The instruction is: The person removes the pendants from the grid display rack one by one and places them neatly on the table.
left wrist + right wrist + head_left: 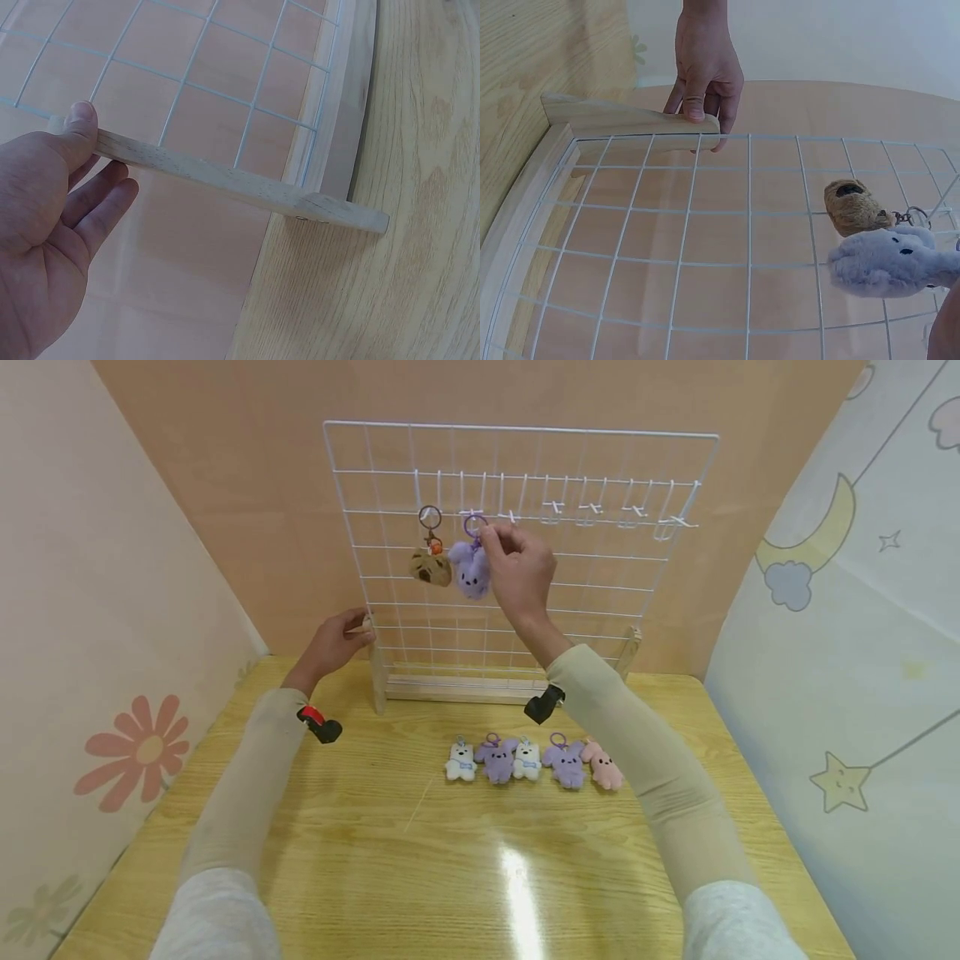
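My right hand (521, 568) pinches the ring end of a purple plush keychain (472, 575) up against the white wire grid rack (525, 429). The ring is at a hook on the upper part of the grid, and the plush dangles below my fingers. Just left of it, a brown plush keychain (430, 568) hangs from another hook by a dark ring. With thumb on one side and fingers on the other, my left hand (45, 210) grips the wooden side post (225, 180) of the rack near its top. In the right wrist view the purple plush overlaps the brown one.
White hooks (592, 510) line the grid to the right of my right hand. On the wooden table (360, 827), in front of the rack, lie several plush keychains: white bears (461, 762), purple ones (567, 768) and a pink one (603, 768) beside my right forearm.
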The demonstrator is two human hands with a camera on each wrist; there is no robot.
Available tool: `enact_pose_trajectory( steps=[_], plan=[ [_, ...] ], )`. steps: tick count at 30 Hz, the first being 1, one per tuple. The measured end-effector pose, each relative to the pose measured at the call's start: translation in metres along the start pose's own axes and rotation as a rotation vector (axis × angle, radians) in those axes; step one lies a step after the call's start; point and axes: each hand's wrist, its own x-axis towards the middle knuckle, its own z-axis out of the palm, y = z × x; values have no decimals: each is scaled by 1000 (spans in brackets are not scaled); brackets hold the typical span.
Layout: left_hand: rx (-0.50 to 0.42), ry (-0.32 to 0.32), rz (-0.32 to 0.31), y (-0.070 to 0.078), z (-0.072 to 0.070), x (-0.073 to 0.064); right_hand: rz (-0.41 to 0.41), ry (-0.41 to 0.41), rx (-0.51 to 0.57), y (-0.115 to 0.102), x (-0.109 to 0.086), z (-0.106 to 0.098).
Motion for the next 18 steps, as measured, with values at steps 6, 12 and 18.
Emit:
enact_pose_trajectory(
  steps=[6,12,18],
  plan=[
    [-14,-1,-1,0,1,1,-31,-13,-13,-5,-4,-5],
    [-14,-2,2,-2,2,2,-67,-39,-21,-9,-10,-9],
    [-6,0,3,-3,2,2,-66,-77,-15,-12,-20,-12]
  ],
)
